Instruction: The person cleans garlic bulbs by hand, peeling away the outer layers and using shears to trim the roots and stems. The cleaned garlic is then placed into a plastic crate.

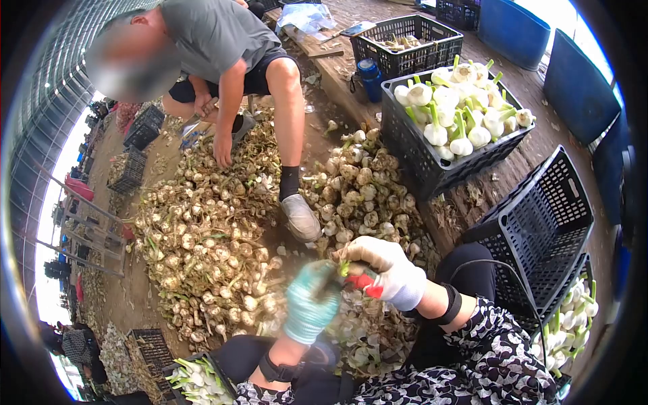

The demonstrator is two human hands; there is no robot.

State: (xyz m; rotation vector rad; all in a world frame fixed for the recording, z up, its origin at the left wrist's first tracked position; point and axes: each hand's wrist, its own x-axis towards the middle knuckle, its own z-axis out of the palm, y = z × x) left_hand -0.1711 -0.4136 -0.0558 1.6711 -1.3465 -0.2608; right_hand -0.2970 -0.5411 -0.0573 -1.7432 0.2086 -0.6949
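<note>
My left hand (313, 301), in a teal glove smeared by motion, is closed around a blurred brownish garlic bulb (328, 283). Right against it is my right hand (388, 273), in a white glove with soiled fingers, curled around a red-handled tool (364, 284) whose working end is hidden. A short green garlic stem (345, 268) shows between the two hands, at the right thumb. Beneath the hands lies a heap of pale peelings and trimmed skins (374, 331). Untrimmed garlic bulbs (361, 192) are piled just beyond them.
A person (223, 47) sits opposite, one hand reaching into a large garlic pile (209, 243). A black crate (432, 172) heaped with clean white garlic stands at right. A tilted crate (533, 229) is nearer, above more garlic (570, 324). Trimmed stalks (199, 383) sit at lower left.
</note>
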